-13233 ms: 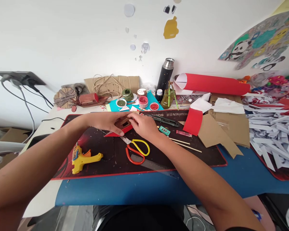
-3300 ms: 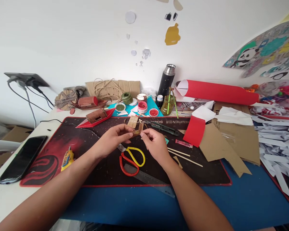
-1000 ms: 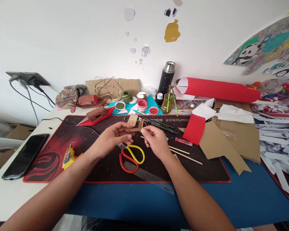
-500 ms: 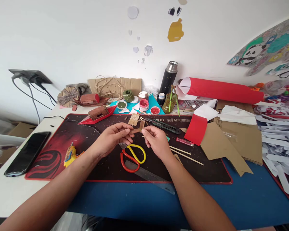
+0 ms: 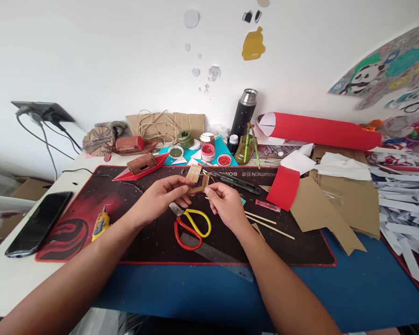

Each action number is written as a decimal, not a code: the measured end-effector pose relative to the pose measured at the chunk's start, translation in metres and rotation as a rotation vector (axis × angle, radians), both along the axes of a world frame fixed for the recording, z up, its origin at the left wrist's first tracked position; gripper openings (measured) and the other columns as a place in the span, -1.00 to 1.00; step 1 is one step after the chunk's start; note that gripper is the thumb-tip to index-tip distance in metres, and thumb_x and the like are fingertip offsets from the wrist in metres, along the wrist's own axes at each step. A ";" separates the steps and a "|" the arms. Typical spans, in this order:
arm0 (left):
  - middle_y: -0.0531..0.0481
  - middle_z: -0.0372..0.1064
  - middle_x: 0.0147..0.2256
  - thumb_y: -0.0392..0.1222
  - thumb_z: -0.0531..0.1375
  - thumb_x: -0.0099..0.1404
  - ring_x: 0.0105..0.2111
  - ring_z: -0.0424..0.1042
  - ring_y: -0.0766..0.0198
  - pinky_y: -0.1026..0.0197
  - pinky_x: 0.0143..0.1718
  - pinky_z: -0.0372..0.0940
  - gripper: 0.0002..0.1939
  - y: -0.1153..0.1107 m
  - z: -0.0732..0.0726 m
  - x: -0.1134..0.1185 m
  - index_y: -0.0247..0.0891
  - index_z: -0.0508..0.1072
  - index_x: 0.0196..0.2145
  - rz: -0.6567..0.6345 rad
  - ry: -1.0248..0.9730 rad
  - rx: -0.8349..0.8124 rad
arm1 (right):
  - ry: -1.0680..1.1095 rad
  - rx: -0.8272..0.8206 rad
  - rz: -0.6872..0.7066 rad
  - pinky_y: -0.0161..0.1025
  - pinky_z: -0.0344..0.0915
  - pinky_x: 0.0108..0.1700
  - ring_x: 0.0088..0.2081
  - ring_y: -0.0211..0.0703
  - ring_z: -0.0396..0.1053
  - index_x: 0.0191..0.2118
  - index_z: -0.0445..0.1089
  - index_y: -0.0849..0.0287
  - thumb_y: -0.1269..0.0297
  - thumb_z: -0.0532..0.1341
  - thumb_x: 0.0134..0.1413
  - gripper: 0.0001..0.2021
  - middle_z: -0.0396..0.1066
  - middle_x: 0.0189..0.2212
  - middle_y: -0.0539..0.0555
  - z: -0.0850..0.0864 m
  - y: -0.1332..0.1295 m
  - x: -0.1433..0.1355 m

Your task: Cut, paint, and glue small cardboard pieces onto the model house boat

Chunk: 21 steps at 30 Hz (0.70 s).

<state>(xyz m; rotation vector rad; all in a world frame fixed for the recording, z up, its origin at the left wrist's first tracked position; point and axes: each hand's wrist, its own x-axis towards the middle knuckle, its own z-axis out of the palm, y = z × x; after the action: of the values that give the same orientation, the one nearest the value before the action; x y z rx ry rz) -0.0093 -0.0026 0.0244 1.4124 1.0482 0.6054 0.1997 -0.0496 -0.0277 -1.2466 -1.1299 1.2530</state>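
Observation:
A small brown piece of cardboard strips, joined at an angle, is held up between my two hands above the dark mat. My left hand pinches its left end between thumb and index finger. At the right end, the thumb and index finger of my right hand are closed on the same piece. Just behind it lies a cardboard scrap with white print. Below the hands are scissors with red and yellow handles, partly over a clear ruler.
A utility knife, thin wooden sticks and cardboard sheets lie to the right. On the left are a yellow glue gun and a phone. Open paint jars, a red model boat and a black flask stand behind.
My left hand has shifted slightly left and up, its fingers still on the strip piece. More of the scissors' blade shows. My right hand stays nearly in place.

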 end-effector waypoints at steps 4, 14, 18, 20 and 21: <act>-0.06 0.64 -0.35 0.30 0.38 0.30 -0.36 0.64 0.10 0.10 -0.26 0.55 -0.45 0.001 0.002 0.002 -0.22 0.57 -0.02 -0.037 0.047 0.011 | -0.022 0.006 0.008 -0.32 0.18 -0.56 -0.65 -0.28 0.21 -0.31 0.47 0.12 -0.08 0.31 0.22 -0.66 0.26 -0.66 -0.14 0.000 -0.001 -0.001; -0.06 0.59 -0.41 0.38 0.32 0.31 -0.53 0.49 0.26 0.22 -0.48 0.40 -0.45 0.003 -0.003 0.009 -0.24 0.56 -0.34 -0.121 0.109 -0.017 | -0.056 0.031 0.019 -0.31 0.17 -0.53 -0.62 -0.27 0.23 -0.27 0.49 0.12 0.03 0.29 0.28 -0.74 0.29 -0.63 -0.12 -0.001 -0.003 -0.001; -0.05 0.58 -0.44 0.38 0.38 0.24 -0.56 0.46 0.28 0.24 -0.50 0.36 -0.44 0.005 -0.003 0.009 -0.24 0.55 -0.38 -0.101 0.100 -0.059 | -0.080 0.033 0.024 -0.30 0.18 -0.52 -0.62 -0.27 0.22 -0.26 0.49 0.12 0.05 0.28 0.29 -0.76 0.30 -0.63 -0.12 -0.002 -0.003 -0.002; -0.04 0.58 -0.46 0.38 0.39 0.22 -0.56 0.46 0.28 0.24 -0.50 0.36 -0.44 0.006 -0.004 0.009 -0.24 0.55 -0.39 -0.086 0.097 -0.076 | -0.076 0.033 0.030 -0.30 0.18 -0.52 -0.62 -0.27 0.21 -0.25 0.50 0.12 0.05 0.28 0.29 -0.76 0.30 -0.63 -0.11 -0.002 -0.003 -0.002; -0.04 0.57 -0.46 0.38 0.39 0.22 -0.56 0.46 0.28 0.24 -0.50 0.36 -0.44 0.006 -0.004 0.009 -0.24 0.54 -0.40 -0.079 0.095 -0.080 | -0.072 0.034 0.033 -0.30 0.18 -0.52 -0.62 -0.27 0.21 -0.24 0.50 0.13 0.05 0.27 0.29 -0.75 0.30 -0.63 -0.11 -0.002 -0.003 -0.002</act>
<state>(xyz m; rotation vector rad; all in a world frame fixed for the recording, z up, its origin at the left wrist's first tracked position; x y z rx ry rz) 0.0002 0.0034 0.0202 1.4164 1.0740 0.4378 0.1979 -0.0527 -0.0298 -1.2608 -1.2235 1.2167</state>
